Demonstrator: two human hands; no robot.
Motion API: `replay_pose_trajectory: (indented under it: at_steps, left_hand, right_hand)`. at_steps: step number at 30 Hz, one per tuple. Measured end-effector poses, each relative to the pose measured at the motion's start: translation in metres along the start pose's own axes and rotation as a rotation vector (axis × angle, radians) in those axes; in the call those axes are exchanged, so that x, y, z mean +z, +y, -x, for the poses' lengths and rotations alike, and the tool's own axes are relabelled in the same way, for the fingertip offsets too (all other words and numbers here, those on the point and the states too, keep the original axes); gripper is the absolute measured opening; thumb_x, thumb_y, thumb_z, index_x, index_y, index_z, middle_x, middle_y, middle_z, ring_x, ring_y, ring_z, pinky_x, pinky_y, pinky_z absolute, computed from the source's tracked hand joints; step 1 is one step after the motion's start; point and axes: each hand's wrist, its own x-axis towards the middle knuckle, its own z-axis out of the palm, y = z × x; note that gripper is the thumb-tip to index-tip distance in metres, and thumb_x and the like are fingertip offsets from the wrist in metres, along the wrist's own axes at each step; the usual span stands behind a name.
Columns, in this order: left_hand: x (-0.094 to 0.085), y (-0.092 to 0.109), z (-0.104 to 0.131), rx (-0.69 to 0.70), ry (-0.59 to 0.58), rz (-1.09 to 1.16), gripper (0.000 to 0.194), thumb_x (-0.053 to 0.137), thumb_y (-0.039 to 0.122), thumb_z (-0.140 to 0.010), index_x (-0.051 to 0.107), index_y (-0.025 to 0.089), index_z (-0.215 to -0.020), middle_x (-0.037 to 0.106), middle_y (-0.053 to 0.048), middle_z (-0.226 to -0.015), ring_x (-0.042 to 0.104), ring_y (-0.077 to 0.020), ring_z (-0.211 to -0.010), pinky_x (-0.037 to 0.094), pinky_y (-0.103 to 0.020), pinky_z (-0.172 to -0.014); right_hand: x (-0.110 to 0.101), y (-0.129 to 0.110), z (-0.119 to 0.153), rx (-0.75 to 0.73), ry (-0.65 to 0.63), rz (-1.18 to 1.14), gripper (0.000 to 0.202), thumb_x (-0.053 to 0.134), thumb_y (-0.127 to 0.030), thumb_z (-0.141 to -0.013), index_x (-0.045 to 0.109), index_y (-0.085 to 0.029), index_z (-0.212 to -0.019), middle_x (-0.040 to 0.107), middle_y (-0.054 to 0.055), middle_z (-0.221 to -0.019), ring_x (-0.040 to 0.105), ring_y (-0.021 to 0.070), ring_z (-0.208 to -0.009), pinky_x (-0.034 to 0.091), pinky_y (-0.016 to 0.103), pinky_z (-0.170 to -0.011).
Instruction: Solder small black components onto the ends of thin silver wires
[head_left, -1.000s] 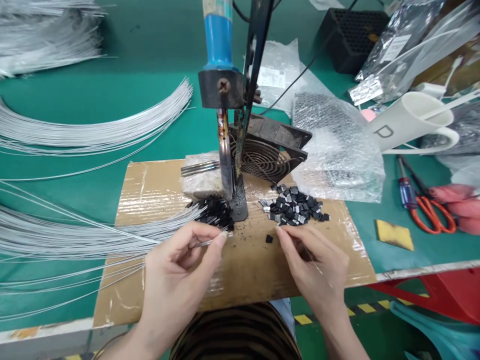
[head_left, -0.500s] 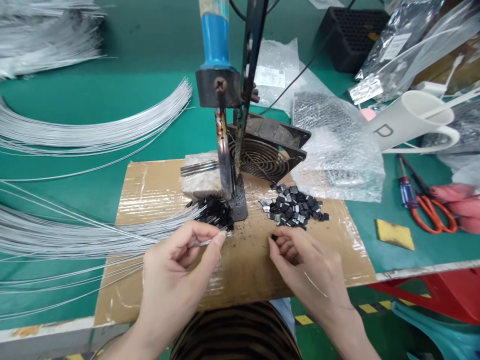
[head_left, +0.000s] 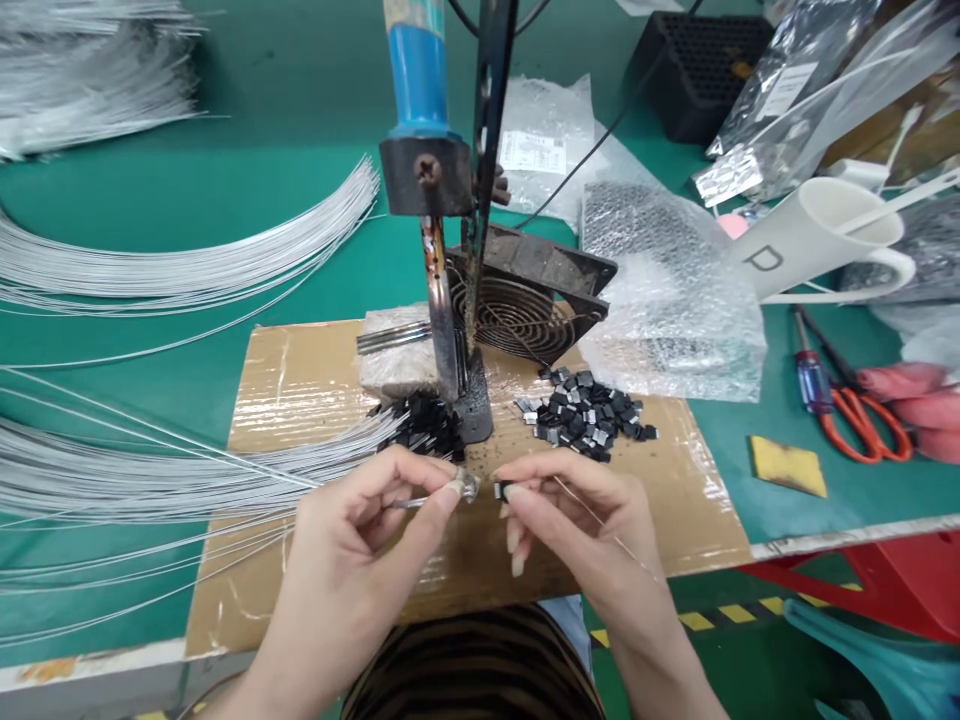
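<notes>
So the black piece [head_left: 501,490] has been brought nearer the soldering iron [head_left: 435,245], pinched at the front of the right hand [head_left: 596,515]; a wire [head_left: 409,503]'s gripped in the left hand [head_left: 364,535], its end maybe metal.

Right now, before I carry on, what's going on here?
A person's left hand pinches a white wire with a shiny tip. The right hand holds a small black piece close to that tip, with a gap between them. More black pieces lie heaped on the cardboard.
</notes>
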Motion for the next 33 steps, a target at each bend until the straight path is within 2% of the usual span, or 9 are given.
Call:
replay_pose_trajectory:
  at_steps: [5,16,20,25,30,33]
  left_hand:
    - [-0.001,0.007,-0.002,-0.041,-0.081,0.092,0.015,0.072,0.017,-0.091,0.075,0.021,-0.078,0.082,-0.001,-0.085,0.075,-0.0090,-0.070,0.055,-0.009,-0.063]
    - [0.000,0.003,-0.002,-0.053,-0.085,0.143,0.016,0.071,0.016,-0.093,0.075,0.022,-0.079,0.082,0.000,-0.089,0.074,-0.0077,-0.071,0.055,-0.008,-0.065]
    - [0.003,0.006,-0.001,-0.076,-0.057,0.162,0.015,0.073,0.016,-0.091,0.076,0.022,-0.077,0.081,0.001,-0.086,0.072,-0.0071,-0.068,0.053,-0.009,-0.062]
    - [0.010,0.013,0.001,-0.122,0.037,0.176,0.016,0.074,0.017,-0.087,0.075,0.022,-0.071,0.080,0.001,-0.084,0.068,-0.0070,-0.066,0.053,-0.010,-0.064]
    - [0.012,0.016,0.002,-0.155,0.039,0.171,0.014,0.074,0.020,-0.086,0.075,0.020,-0.072,0.080,-0.001,-0.086,0.065,-0.0077,-0.062,0.055,-0.014,-0.063]
    - [0.012,0.016,0.001,-0.162,0.052,0.174,0.015,0.074,0.019,-0.087,0.074,0.020,-0.072,0.081,-0.002,-0.088,0.069,-0.0095,-0.067,0.055,-0.014,-0.063]
  right_hand:
    - [0.009,0.005,-0.006,0.083,-0.095,-0.195,0.008,0.082,-0.025,-0.093,0.085,-0.025,-0.100,0.075,-0.002,-0.073,0.068,0.0056,-0.057,0.061,0.012,-0.055]
    - [0.009,0.011,-0.006,0.079,-0.087,-0.228,0.008,0.082,-0.025,-0.093,0.085,-0.024,-0.100,0.073,-0.002,-0.070,0.065,0.0048,-0.054,0.060,0.011,-0.053]
    - [0.010,0.009,-0.006,0.097,-0.088,-0.224,0.007,0.082,-0.025,-0.093,0.085,-0.024,-0.099,0.072,-0.003,-0.069,0.064,0.0042,-0.053,0.059,0.010,-0.053]
    - [0.010,0.009,-0.006,0.101,-0.078,-0.225,0.006,0.082,-0.026,-0.092,0.085,-0.024,-0.098,0.072,-0.002,-0.070,0.064,0.0048,-0.053,0.059,0.011,-0.052]
    - [0.011,0.011,-0.005,0.091,-0.043,-0.187,0.009,0.083,-0.028,-0.092,0.084,-0.023,-0.099,0.072,-0.002,-0.066,0.063,0.0060,-0.052,0.059,0.013,-0.052]
    - [0.012,0.010,-0.003,0.089,-0.024,-0.155,0.010,0.082,-0.030,-0.092,0.084,-0.022,-0.098,0.072,-0.002,-0.065,0.063,0.0073,-0.051,0.058,0.016,-0.051]
